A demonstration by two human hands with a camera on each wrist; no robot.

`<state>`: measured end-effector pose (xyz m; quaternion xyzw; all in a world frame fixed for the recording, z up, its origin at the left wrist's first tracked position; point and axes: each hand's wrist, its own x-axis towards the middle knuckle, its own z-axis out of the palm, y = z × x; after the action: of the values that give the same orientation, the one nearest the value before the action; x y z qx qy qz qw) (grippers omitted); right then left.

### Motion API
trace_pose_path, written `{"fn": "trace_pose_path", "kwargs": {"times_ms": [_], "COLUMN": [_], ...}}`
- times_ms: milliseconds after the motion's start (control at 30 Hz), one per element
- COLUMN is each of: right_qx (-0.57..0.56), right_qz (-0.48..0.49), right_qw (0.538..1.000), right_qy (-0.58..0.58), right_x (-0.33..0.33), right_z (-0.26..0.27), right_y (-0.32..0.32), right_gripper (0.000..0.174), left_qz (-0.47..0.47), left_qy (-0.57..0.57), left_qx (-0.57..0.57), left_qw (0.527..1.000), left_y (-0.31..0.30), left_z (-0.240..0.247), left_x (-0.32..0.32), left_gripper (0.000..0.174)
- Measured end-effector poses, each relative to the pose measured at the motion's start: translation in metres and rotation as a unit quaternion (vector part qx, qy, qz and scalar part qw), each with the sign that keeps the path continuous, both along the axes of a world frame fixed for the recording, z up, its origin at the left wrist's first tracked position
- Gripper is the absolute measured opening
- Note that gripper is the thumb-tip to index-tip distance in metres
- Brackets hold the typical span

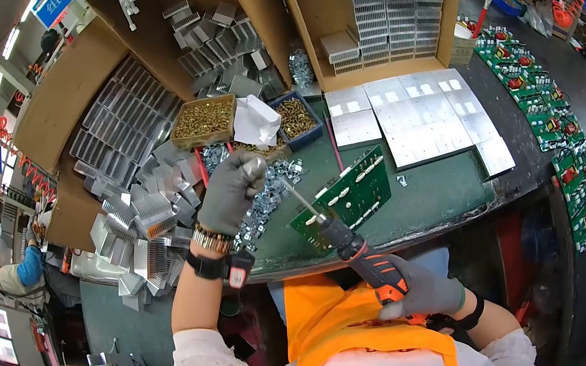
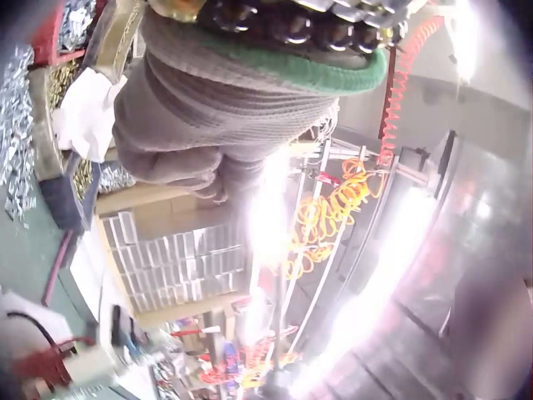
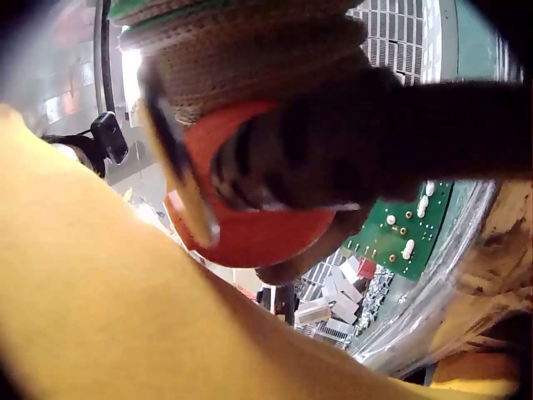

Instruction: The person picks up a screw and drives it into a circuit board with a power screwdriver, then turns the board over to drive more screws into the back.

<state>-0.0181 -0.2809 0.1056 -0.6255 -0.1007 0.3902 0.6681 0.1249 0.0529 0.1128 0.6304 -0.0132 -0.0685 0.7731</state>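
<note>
The gloved left hand is raised over the bench beside a pile of small metal clips, its fingers curled. A pale patch shows at its fingertips; I cannot tell whether it is a small part. In the left wrist view the same hand shows curled fingers with nothing visible in them. The gloved right hand grips an orange and black electric screwdriver. Its bit points up and left toward the left hand, passing by a green circuit board that stands tilted on the bench. The right wrist view shows the tool's orange body close up.
Loose heat sinks lie heaped at the left, near cardboard boxes of more. Bins of brass screws stand behind the clips. Flat metal plates lie at the back. Assembled boards line the right side. Another person sits far left.
</note>
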Motion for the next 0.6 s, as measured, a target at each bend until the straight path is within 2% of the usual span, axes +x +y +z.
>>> {"fn": "trace_pose_path", "kwargs": {"times_ms": [33,133,200,267,300,467,567,600], "right_qx": [-0.001,-0.019,-0.038,-0.02,-0.019,-0.047,-0.041,-0.041], "right_qz": [0.009,0.035,0.049,0.053,0.056,0.075,0.047,0.046], "right_qw": [1.0,0.999,0.998,0.998,0.998,0.994,0.998,0.998], "right_qy": [0.002,-0.008,-0.022,-0.003,-0.003,0.057,-0.004,-0.004], "right_x": [0.001,0.004,0.004,0.005,0.005,0.007,0.006,0.006], "right_z": [-0.001,0.002,0.003,0.003,0.004,0.009,0.003,0.001], "right_y": [0.003,0.013,0.017,0.021,0.023,0.027,0.028,0.027], "right_gripper": [0.087,0.086,0.086,0.086,0.086,0.086,0.087,0.087], "left_qz": [-0.013,0.046,0.018,-0.025,0.011,-0.002,0.031,0.097], "left_qy": [0.0,0.053,0.042,0.094,0.094,0.055,0.025,0.04], "left_qx": [-0.075,-0.108,-0.11,-0.186,-0.197,-0.198,-0.132,-0.111], "left_qw": [0.997,0.992,0.993,0.978,0.976,0.979,0.991,0.988], "left_y": [-0.005,-0.016,-0.007,0.0,-0.006,-0.007,-0.017,-0.026], "left_z": [0.004,0.021,0.014,0.009,0.009,0.007,0.012,0.019], "left_x": [-0.01,-0.034,-0.039,-0.046,-0.049,-0.056,-0.056,-0.057], "left_gripper": [0.023,0.024,0.024,0.025,0.025,0.027,0.026,0.027]}}
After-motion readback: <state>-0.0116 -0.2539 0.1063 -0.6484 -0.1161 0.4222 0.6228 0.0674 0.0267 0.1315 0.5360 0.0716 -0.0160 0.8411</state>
